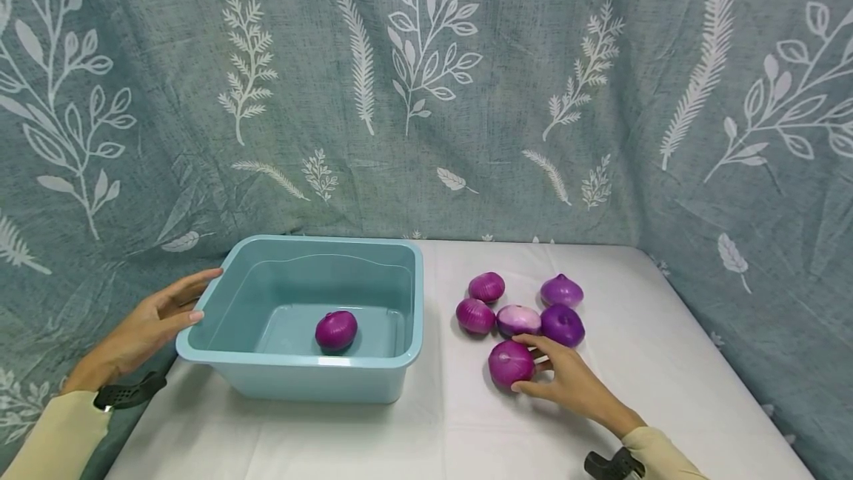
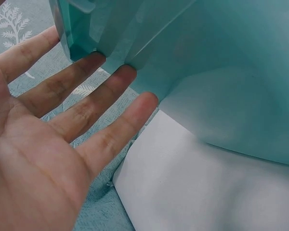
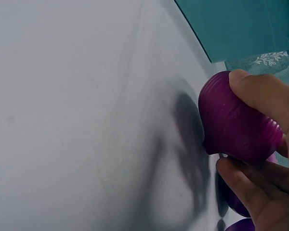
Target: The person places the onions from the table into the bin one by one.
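My right hand [image 1: 563, 380] pinches a purple onion [image 1: 511, 364] between thumb and fingers at the near side of a group of onions. Close up, the right wrist view has the thumb on one side of this onion [image 3: 236, 120] and fingertips on the other, with its shadow on the white cloth. At the far left, my left hand [image 1: 156, 317] rests against the light blue plastic tub [image 1: 300, 380], thumb at the rim. Its fingers [image 2: 101, 115] are straight and spread, tips touching the tub's outer wall. One purple onion [image 1: 336, 331] lies inside the tub.
Several other onions lie just beyond my right hand, among them a paler one [image 1: 518, 321] and a dark purple one [image 1: 562, 325]. A white cloth [image 1: 373, 443] covers the table. Behind and beside it hangs a blue-green leaf-patterned curtain [image 1: 466, 169].
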The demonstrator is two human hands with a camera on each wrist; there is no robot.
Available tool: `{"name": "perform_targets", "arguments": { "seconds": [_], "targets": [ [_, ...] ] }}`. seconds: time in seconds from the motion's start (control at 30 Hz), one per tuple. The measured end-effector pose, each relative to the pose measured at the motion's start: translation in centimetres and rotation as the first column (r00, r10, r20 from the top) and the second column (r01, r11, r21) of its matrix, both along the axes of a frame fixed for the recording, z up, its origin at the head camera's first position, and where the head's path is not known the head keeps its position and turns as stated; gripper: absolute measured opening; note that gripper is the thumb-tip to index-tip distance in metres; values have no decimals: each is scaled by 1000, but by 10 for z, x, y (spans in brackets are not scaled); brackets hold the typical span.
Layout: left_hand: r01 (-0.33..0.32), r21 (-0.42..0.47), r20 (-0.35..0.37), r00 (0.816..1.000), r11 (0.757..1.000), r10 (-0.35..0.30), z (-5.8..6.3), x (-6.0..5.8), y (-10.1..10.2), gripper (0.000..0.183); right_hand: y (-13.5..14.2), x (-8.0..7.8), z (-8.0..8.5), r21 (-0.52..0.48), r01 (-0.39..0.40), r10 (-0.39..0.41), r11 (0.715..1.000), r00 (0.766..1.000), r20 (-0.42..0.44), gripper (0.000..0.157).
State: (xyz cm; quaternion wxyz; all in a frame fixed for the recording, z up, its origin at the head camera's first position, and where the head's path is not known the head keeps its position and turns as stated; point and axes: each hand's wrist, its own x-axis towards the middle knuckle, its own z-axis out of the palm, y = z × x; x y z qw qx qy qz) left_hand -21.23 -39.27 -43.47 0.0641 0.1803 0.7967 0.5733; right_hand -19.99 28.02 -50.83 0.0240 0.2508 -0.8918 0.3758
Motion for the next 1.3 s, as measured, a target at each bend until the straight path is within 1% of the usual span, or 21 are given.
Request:
{"name": "perform_targets", "arguments": {
  "seconds": [0.2,0.33,0.5,0.7,0.83,0.93,1.07,1.3],
  "targets": [
    [3,0,9,1000,1000,-3,2,1,0,64,-3,-1,8,-39,6,-6,999,1000,8,76],
    [7,2,12,1000,1000,-7,2,1,0,64,-6,-4,11,-43,13,-14,999,1000,-15,75],
    [4,1,19,1000,1000,-4,2,1,0,65,-11,-10,16,-44,2,-5,999,998,-60,77],
    [7,7,16,1000,1000,-7,1,1,0,65,-20,-15,31,-34,17,-19,999,997,-73,78],
    [6,11,12,1000,1000,-6,0,0,0,65,-25,-17,39,-54,26,-29,998,997,-69,77],
    [4,10,9,1000,1000,-4,0,0,0,65,-29,-19,44,-79,12,-18,997,997,-77,75],
    [0,7,12,1000,1000,0,0,0,0,65,-33,-22,49,-87,-3,-5,996,996,-93,73],
    [3,2,18,1000,1000,-3,0,1,0,64,-42,-25,58,-109,-17,8,994,997,-76,72]
  ]
}}
